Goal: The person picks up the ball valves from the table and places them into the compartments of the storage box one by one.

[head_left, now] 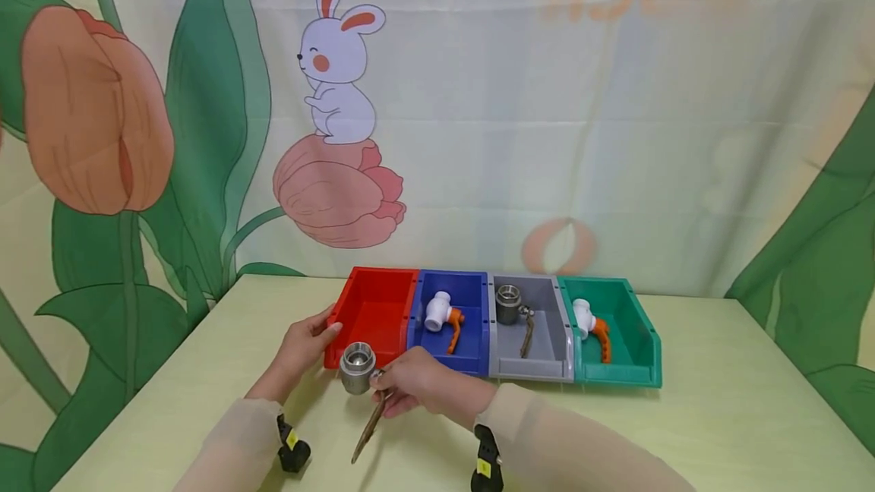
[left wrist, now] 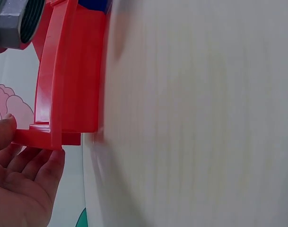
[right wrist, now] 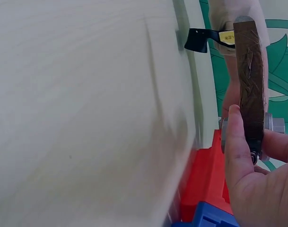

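Note:
My right hand pinches a metal ball valve close to where its long brown handle joins the body. The valve is held in the air before the front of the red bin, its round threaded opening facing up. On the red bin's left side my left hand grips the wall, thumb over the rim and fingers along the outside, as the left wrist view shows. Part of the valve body also appears at that view's upper corner. The red bin's visible inside holds nothing.
Joined to the red bin in a row are a blue bin with a white, orange-handled valve, a grey bin with another metal valve, and a green bin with another white valve. A printed curtain hangs behind.

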Demonstrator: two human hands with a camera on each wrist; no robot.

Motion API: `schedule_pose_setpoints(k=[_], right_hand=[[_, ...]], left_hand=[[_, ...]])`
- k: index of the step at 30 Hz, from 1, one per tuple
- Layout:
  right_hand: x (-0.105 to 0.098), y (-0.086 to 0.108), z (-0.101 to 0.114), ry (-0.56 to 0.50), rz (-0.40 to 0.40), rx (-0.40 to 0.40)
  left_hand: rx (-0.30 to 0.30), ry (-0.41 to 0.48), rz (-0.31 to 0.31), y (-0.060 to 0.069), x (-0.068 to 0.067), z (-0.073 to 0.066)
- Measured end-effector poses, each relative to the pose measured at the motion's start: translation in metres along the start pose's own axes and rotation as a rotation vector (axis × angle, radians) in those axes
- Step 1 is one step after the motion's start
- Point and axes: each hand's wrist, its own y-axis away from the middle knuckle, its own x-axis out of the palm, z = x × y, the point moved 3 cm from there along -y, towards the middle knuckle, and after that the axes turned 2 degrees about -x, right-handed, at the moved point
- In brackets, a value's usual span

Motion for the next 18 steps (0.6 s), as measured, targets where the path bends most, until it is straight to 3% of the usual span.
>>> schedule_pose_setpoints(k=[10,18], right_hand=[[-0.010,0.003,0.012,0.006,0.021,-0.032],[-0.018,-0.001,0.035,0.018,0.013,-0.027]], left_hand=[[0.000,-0.009,-0.005,0.000,-0.002,-0.001],[-0.009,-0.003,0.003,0.000,-0.002,-0.001]])
